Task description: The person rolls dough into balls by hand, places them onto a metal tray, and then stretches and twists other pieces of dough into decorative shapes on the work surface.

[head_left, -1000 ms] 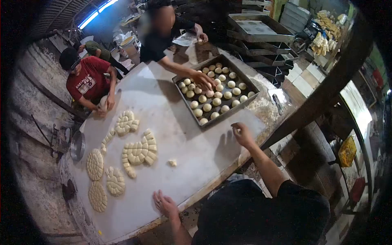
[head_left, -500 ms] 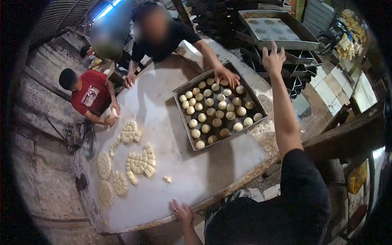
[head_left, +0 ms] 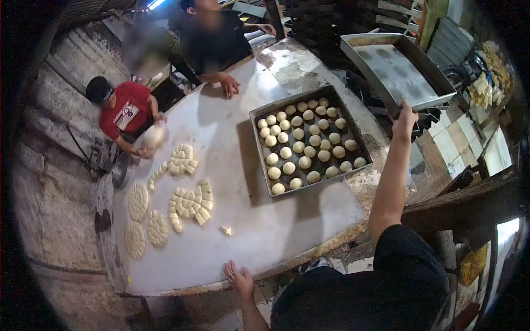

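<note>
While gripped, empty tray's [head_left: 395,69] near edge.

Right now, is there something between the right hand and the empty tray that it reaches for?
No. The right hand is already at the near corner of the empty tray, fingers on its edge. The full tray lies lower, to the left.

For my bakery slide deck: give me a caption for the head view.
Right hand grips an empty tray beside the dough-ball tray; left hand rests on the table edge.
</note>
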